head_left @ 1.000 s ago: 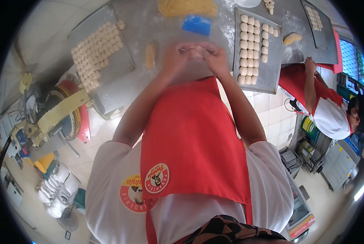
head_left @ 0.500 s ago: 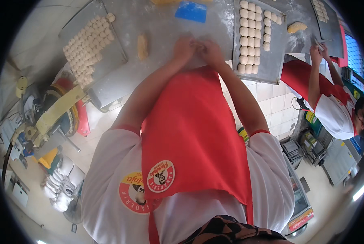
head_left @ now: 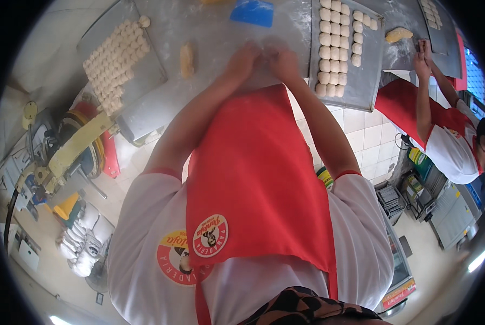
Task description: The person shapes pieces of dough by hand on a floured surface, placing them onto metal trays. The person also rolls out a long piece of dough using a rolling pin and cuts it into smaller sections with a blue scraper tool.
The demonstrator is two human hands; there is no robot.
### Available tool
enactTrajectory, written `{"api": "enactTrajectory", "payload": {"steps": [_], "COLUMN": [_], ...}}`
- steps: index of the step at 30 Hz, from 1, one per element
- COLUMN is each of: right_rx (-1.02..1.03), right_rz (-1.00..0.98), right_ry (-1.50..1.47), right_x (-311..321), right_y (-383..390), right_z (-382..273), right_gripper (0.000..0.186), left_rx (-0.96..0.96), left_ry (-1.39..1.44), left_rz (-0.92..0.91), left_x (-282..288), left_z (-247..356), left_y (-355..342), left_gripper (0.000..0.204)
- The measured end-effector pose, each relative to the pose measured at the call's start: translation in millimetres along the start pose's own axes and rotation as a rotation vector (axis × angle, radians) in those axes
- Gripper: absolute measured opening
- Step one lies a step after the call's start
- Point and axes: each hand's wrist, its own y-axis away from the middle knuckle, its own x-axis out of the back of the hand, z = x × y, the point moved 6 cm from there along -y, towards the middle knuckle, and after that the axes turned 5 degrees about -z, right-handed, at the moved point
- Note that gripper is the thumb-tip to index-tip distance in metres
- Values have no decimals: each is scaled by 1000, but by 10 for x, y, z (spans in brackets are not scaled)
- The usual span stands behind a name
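My left hand [head_left: 244, 58] and my right hand [head_left: 280, 60] are near each other on the floured steel table [head_left: 215, 27], just above my red apron [head_left: 253, 173]. My left fingers are curled, with whatever they hold hidden; my right fingers are smeared by motion. An elongated piece of yellowish dough [head_left: 187, 59] lies left of my hands, and a blue scraper [head_left: 251, 13] lies beyond them. To the right is a tray [head_left: 361, 92] with rows of round dough balls [head_left: 334, 54].
Another tray [head_left: 150, 70] of dough balls [head_left: 115, 62] is at the left, above a yellow-framed machine [head_left: 80, 146]. At the right, a co-worker in a red apron [head_left: 399, 103] works by another dough piece [head_left: 399, 34]. A further tray [head_left: 437, 32] is beyond.
My hands have moved up in the picture and now show a small gap between their blurred fingers. The co-worker's hands have also risen toward the table.
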Motion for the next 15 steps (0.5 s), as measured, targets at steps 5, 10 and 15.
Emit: {"api": "enactTrajectory", "payload": {"steps": [5, 10, 15], "right_rx": [-152, 139, 231], "right_rz": [-135, -245, -57], "right_ry": [-206, 36, 500], "right_x": [-168, -313, -466], "right_y": [-115, -505, -812], "right_z": [25, 161, -73], "right_gripper": [24, 25, 44], "left_rx": [136, 498, 467], "left_ry": [26, 313, 392], "left_rz": [198, 243, 245], "left_x": [-18, -339, -297], "left_z": [-169, -263, -257], "left_y": [93, 280, 525], "left_gripper": [25, 31, 32]}}
